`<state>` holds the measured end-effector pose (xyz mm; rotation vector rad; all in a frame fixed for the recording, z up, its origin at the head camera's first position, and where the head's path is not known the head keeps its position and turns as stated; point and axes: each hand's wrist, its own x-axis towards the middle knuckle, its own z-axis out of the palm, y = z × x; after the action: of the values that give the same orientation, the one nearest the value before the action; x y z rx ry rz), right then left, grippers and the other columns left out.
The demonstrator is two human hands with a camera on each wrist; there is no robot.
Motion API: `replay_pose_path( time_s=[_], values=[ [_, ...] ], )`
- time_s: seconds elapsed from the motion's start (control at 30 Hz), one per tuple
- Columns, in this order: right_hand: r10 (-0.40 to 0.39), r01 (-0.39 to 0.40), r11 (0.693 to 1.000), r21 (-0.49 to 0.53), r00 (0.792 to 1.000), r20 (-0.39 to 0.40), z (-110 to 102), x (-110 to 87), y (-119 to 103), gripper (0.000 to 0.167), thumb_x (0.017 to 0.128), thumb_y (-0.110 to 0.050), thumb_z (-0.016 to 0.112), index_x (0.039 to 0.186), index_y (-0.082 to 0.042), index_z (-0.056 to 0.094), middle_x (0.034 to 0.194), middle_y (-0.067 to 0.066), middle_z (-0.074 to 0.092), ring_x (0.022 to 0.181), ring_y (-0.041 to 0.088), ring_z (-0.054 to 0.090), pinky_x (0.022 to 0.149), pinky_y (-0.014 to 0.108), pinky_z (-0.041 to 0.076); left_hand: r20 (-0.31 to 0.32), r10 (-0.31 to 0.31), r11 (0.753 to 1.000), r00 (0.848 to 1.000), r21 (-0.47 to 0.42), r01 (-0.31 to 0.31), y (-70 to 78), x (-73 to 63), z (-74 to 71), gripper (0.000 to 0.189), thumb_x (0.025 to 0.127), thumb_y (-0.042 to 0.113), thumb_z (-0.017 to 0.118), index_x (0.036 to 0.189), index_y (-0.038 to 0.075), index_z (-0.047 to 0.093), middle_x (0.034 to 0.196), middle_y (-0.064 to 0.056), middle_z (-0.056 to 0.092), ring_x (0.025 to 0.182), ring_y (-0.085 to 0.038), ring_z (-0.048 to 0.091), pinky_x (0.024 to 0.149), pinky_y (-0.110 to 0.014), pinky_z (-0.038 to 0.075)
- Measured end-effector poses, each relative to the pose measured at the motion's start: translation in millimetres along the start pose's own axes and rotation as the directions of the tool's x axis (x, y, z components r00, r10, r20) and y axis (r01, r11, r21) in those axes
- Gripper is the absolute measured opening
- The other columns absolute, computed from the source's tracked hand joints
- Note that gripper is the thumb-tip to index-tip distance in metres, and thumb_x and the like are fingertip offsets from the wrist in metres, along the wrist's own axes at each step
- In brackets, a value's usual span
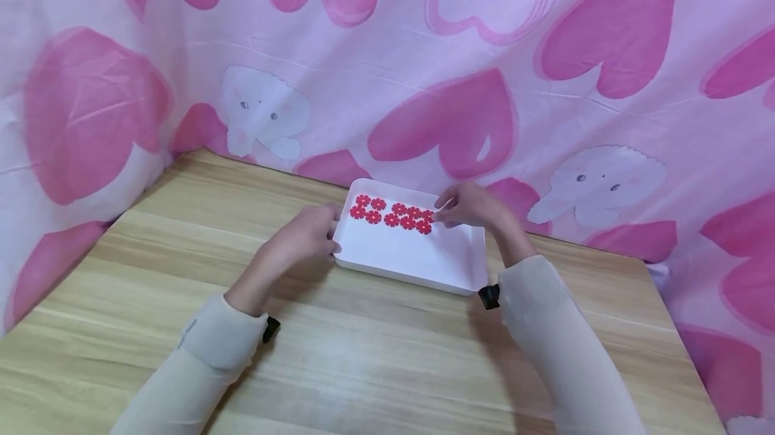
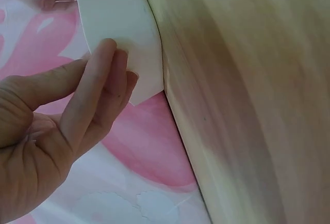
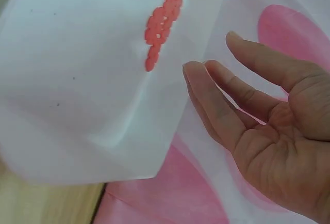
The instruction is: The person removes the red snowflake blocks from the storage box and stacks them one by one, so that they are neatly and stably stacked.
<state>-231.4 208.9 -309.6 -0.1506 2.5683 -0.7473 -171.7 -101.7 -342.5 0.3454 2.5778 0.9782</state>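
Ten red flat flower-shaped pieces (image 1: 408, 223) are countable; more could be hidden by the hand at their right end. We have them in the far half of a white shallow rectangular tray (image 1: 393, 257) with rounded corners, set in two rows along the far wall: four in a left group, a small gap, then six. Near half of the tray floor is bare white, and the right wrist view gives us a few tiny dark specks (image 3: 73, 78) there.

Tray is on the light wood-grain table (image 1: 339, 368), near its far edge, slightly skewed.

Left hand (image 1: 303, 233): grasping the tray's left end, thumb up at the rim, fingertips against the outer wall. Thumb tip is out of our sight behind the index finger.

Right hand (image 1: 469, 205): released, fingers extended, thumb spread away, nothing held that we can see. It's at the far wall, beside the right-most pieces. Can't tell if fingertips touch the rim.

Both arms: pale beige sleeves (image 1: 557, 341), a small black device (image 1: 489, 296) at each wrist. Behind the table we've got pink fabric (image 1: 339, 85) printed with hearts and white fluffy animals.
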Motion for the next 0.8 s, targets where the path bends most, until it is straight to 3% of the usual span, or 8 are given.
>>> replay_pose_path(
  time_s=[0.3, 0.67, 0.8],
  values=[
    [0.063, -0.064, 0.997, 0.048, 0.997, 0.036, 9, 18.7, 3, 0.037, 0.101, -0.012, 0.074, 0.134, 0.004, 0.068, 0.123, 0.021, 0.076, 0.107, 0.029, 0.079, 0.104, 0.042, 0.063, 0.063, -0.009, 0.996, 0.998, -0.088, 0.015, -9.9, 1.1, -6.5, 0.042, 0.096, 0.0, 0.076, 0.132, -0.007, 0.055, 0.101, -0.017, 0.072, 0.084, -0.026, 0.073, 0.08, -0.031, 0.058],
    [0.133, -0.134, 0.991, 0.018, 0.99, 0.037, 18, 34.8, 3, 0.038, 0.097, -0.012, 0.08, 0.131, 0.002, 0.071, 0.12, 0.018, 0.074, 0.102, 0.026, 0.078, 0.1, 0.038, 0.064, 0.075, -0.021, 0.996, 0.997, -0.086, 0.027, -11.5, 3.8, -6.7, 0.044, 0.096, 0.0, 0.076, 0.133, -0.007, 0.054, 0.103, -0.019, 0.071, 0.082, -0.026, 0.074, 0.078, -0.029, 0.058],
    [0.168, -0.168, 0.986, -0.006, 0.986, 0.021, 21, 37.6, 0, 0.034, 0.096, -0.016, 0.082, 0.124, 0.001, 0.073, 0.117, 0.015, 0.074, 0.098, 0.024, 0.078, 0.099, 0.037, 0.065, 0.082, -0.022, 0.995, 0.996, -0.099, 0.03, -11.7, 3.1, -6.7, 0.044, 0.096, 0.0, 0.076, 0.133, -0.007, 0.054, 0.105, -0.019, 0.071, 0.084, -0.026, 0.074, 0.077, -0.028, 0.058]
  ],
)
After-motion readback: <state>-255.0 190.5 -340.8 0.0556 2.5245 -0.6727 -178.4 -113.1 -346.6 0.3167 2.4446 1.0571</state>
